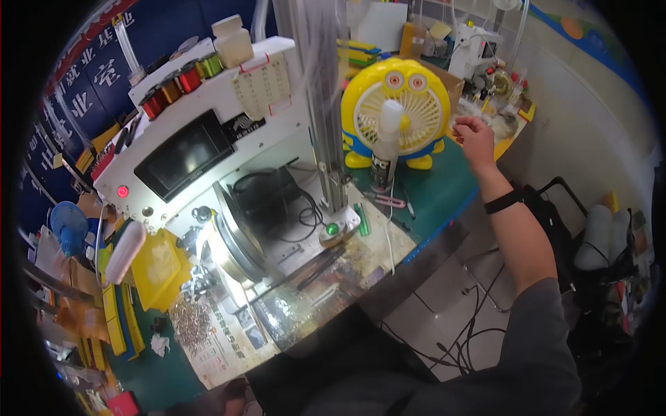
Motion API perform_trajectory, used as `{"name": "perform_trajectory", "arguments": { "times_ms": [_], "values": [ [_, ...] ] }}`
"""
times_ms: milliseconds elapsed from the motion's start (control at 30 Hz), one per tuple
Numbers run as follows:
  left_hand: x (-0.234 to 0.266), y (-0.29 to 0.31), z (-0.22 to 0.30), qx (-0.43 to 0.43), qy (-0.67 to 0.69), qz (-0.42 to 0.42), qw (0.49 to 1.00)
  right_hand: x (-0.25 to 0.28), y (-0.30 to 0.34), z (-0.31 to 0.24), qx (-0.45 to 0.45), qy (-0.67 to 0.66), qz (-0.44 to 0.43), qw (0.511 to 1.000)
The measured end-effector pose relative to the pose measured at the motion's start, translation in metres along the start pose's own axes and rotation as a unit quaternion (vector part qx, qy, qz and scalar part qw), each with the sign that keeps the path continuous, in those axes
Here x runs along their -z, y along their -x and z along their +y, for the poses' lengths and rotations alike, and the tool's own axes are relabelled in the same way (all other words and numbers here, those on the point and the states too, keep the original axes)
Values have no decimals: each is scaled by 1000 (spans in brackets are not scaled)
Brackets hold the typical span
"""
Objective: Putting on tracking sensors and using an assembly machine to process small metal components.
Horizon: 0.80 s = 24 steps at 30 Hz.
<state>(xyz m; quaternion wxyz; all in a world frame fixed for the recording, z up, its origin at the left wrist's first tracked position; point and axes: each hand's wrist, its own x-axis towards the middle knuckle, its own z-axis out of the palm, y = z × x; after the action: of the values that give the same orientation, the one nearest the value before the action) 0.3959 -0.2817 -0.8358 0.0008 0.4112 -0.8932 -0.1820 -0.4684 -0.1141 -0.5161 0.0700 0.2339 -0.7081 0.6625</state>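
My right hand (476,144) is raised beside the right edge of a yellow-and-blue cartoon-shaped desk fan (357,104), its arm stretched out over the table's right end. The fingers are curled together in a pinch; whatever they hold, if anything, is too small to make out. A white-capped spray bottle (383,163) stands in front of the fan. At the lower edge, below the table front, a dim skin-coloured patch (234,398) appears to be my left hand; its fingers are hidden. Nearest to it is a printed sheet (225,353) on the table edge.
A white machine with a dark screen (184,156) and a lit wheel (236,243) fills the left. Thread spools (189,78) line its top. A metal column (326,104) rises mid-table. A heap of small metal pieces (193,322) lies near the front. Cables (461,347) run across the floor.
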Motion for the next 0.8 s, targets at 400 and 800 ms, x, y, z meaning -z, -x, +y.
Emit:
{"name": "perform_trajectory", "arguments": {
  "times_ms": [400, 800],
  "values": [
    [44, -11, 49, 226, 294, -115, 922, 37, 60, -44, -14, 142, -212, 967],
    [68, 8, 20, 179, 355, -87, 913, 4, 196, -153, 61, 610, -632, 475]
  ]
}}
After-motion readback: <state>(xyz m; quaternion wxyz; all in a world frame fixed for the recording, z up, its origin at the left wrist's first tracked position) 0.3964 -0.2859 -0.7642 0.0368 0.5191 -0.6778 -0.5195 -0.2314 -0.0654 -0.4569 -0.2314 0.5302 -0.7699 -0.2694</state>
